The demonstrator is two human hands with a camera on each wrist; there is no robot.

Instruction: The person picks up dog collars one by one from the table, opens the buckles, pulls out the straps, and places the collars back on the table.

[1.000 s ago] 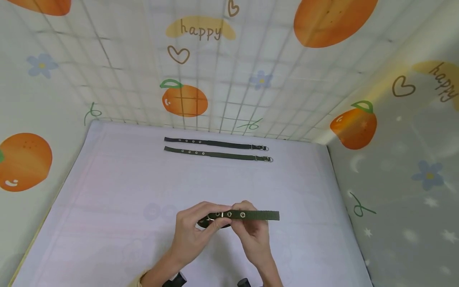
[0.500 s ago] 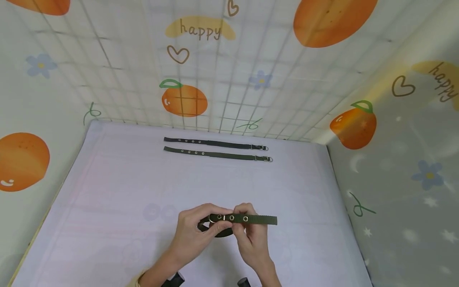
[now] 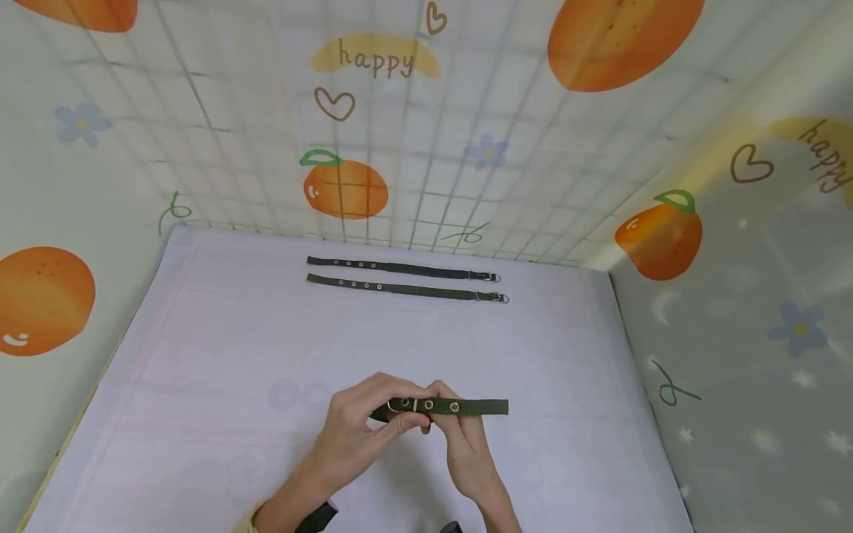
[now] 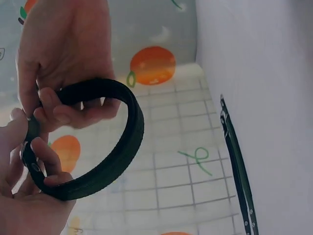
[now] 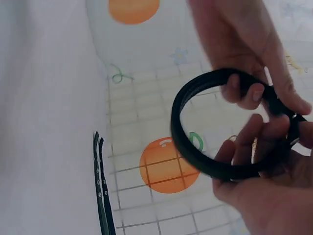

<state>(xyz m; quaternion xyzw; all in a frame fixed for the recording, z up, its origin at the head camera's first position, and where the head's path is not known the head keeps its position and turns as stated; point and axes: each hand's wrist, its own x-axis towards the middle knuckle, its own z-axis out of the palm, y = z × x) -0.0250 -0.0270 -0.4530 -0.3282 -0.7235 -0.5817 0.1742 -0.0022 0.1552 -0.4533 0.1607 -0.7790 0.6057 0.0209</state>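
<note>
A dark green webbing collar with metal eyelets [image 3: 455, 407] is held between both hands. It is threaded through its buckle into a loop, and the free end sticks out to the right. My left hand [image 3: 363, 422] pinches the collar at the buckle, thumb below and fingers above. Behind the strap, my right hand [image 3: 463, 448] grips it just right of the buckle. The round loop of the collar [image 4: 132, 132] shows fully in the left wrist view, with fingers of both hands curled inside it. From the head view, most of that loop is hidden behind the hands.
Two more collars lie flat and parallel at the table's back, a black collar [image 3: 426, 271] behind a green collar [image 3: 426, 291]. The white table [image 3: 220, 355] is bounded by a printed back curtain [image 3: 400, 133] over a wire grid, with printed sheets at both sides.
The collar's free end has shifted slightly left. The right hand has turned, its fingers now mostly behind the strap, and the loop below shows less. The left hand keeps its grip.
</note>
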